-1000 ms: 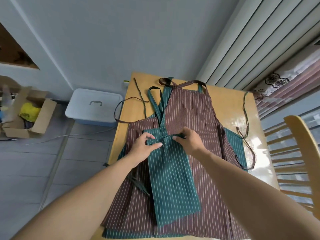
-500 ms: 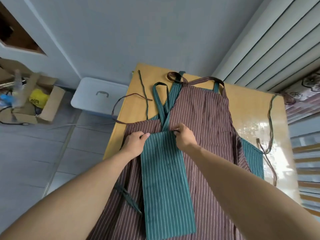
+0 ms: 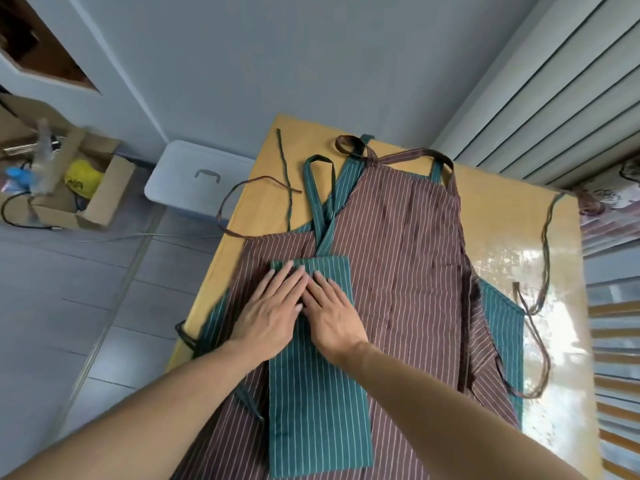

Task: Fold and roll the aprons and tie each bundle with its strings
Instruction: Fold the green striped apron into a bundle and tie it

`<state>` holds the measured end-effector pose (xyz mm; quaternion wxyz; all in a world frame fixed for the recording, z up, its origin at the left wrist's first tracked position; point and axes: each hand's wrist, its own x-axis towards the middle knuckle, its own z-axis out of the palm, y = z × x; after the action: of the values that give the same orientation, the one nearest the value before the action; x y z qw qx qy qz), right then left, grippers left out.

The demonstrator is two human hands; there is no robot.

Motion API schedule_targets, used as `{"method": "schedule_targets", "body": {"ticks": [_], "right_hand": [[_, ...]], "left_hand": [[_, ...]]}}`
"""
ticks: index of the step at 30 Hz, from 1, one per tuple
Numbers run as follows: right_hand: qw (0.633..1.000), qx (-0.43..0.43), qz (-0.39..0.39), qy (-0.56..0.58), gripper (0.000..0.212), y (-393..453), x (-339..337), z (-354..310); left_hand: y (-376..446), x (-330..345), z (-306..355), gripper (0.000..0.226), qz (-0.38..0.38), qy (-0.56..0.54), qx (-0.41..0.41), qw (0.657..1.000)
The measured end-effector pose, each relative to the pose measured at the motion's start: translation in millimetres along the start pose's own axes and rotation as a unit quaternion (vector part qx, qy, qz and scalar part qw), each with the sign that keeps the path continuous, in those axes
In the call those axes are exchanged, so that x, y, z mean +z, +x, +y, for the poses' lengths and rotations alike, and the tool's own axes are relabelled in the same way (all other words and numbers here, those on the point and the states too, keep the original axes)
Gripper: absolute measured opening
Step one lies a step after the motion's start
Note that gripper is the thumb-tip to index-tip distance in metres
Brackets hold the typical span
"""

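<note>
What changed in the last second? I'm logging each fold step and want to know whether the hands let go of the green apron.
Both hands released the top corners of the folded green apron they were pinching. The left hand and right hand now lie flat, side by side, pressing its upper end. The brown apron beneath, the strings and the table stayed as they were.

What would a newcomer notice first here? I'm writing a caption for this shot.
Two flat hands, left hand and right hand, press side by side on a folded green striped apron. It lies on a spread brown striped apron covering the wooden table.
</note>
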<state>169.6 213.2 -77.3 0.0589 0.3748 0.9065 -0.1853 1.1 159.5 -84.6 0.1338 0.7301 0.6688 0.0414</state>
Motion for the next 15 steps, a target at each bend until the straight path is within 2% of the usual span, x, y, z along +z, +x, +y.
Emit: {"method": "schedule_targets", "body": {"ticks": [2,5,8,10,11,13,15], "right_hand": [[0.997,0.052,-0.032,-0.036,0.058,-5,6,11],[0.983,0.158,-0.062,-0.064,0.057,-12,-6,23],[0.971,0.228,-0.071,-0.026,0.065,-36,-23,21],[0.959,0.280,-0.006,0.047,0.060,-68,-31,9],[0.950,0.304,0.016,0.072,0.053,-85,-26,4],[0.911,0.386,0.027,0.145,0.042,-123,-15,-12],[0.840,0.471,-0.003,0.270,0.043,-151,-1,-28]], "left_hand": [[1,8,-10,0.068,-0.123,0.068,-0.002,0.990],[13,4,-19,0.076,-0.172,0.092,0.004,0.981],[11,-4,-15,0.089,-0.165,0.104,-0.010,0.981],[-4,-13,-2,0.092,-0.109,0.068,0.017,0.992],[-14,-16,8,0.089,-0.084,0.036,0.059,0.994],[-42,-13,34,0.078,-0.067,-0.015,0.149,0.986],[-67,1,53,0.078,-0.146,-0.025,0.159,0.976]]}}
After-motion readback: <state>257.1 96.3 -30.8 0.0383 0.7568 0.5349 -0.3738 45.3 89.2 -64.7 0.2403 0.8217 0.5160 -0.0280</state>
